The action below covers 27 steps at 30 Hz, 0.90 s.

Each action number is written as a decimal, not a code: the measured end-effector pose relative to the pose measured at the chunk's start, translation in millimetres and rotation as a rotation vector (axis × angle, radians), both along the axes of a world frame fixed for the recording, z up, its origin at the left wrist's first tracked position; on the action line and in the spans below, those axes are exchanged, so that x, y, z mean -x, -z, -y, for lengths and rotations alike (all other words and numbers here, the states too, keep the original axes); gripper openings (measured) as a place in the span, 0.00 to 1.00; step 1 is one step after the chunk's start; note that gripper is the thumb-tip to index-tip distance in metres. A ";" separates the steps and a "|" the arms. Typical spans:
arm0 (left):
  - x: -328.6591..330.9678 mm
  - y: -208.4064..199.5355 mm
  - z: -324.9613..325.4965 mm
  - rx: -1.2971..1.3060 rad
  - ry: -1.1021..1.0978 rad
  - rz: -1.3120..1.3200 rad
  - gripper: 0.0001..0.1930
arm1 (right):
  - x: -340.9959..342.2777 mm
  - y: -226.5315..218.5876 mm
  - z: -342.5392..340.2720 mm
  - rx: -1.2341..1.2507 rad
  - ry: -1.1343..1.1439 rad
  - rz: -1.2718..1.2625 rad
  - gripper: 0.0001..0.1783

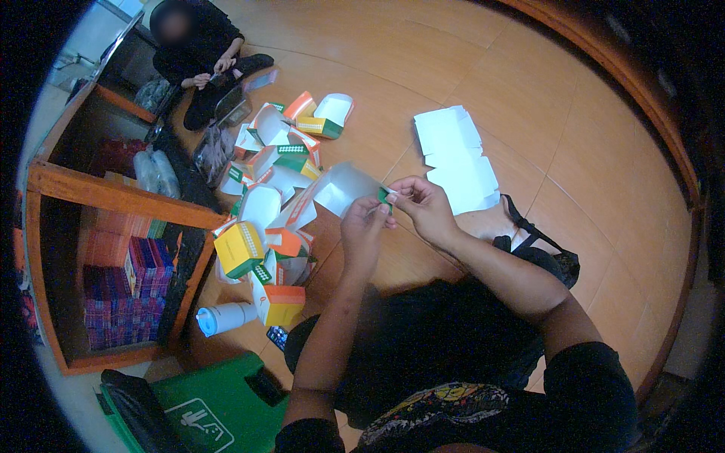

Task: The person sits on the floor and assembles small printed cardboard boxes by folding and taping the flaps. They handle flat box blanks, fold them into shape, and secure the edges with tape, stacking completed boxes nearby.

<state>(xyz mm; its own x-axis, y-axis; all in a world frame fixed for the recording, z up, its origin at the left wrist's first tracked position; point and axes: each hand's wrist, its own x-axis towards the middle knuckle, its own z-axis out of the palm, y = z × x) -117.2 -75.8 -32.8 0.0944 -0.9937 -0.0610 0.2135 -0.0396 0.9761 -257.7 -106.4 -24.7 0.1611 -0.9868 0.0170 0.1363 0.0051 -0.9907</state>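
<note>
A paper food box point(349, 189), white inside with a green end, is held up between my two hands. My left hand point(366, 220) is closed on its lower near end, fingers pinched at the green flap. From the right, my right hand point(423, 210) pinches the same green end between thumb and fingers. Just beyond and to the left lies a heap of folded boxes point(240, 249) in white, green, yellow and orange. To the right, flat white box blanks point(458, 162) lie stacked on the floor. The box's outer side is mostly hidden.
A wooden shelf point(124, 196) with stacked packets stands at left. Near it are a light-blue tumbler point(225, 319), a phone point(278, 337) and a green bin point(215, 408). A black strapped item point(540, 234) lies at right. Another person point(200, 57) sits at far left.
</note>
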 end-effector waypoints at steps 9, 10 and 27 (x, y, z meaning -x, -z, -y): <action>-3.3 -0.8 -2.0 -0.047 0.016 -0.078 0.12 | -5.4 12.0 -2.2 -0.079 -0.034 0.102 0.08; -4.2 -0.9 -2.8 -0.045 0.012 -0.078 0.12 | -6.0 11.9 -2.6 -0.084 -0.039 0.093 0.08; 3.5 -7.9 -4.8 -0.058 0.018 -0.015 0.11 | -9.2 10.5 -5.2 -0.089 0.052 0.096 0.06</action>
<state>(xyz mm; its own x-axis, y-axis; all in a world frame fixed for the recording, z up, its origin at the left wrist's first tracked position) -120.7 -71.1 -24.9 0.0755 -0.9900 -0.1194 0.2266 -0.0996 0.9689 -248.5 -101.3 -35.2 0.1112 -0.9921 -0.0581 0.2329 0.0829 -0.9690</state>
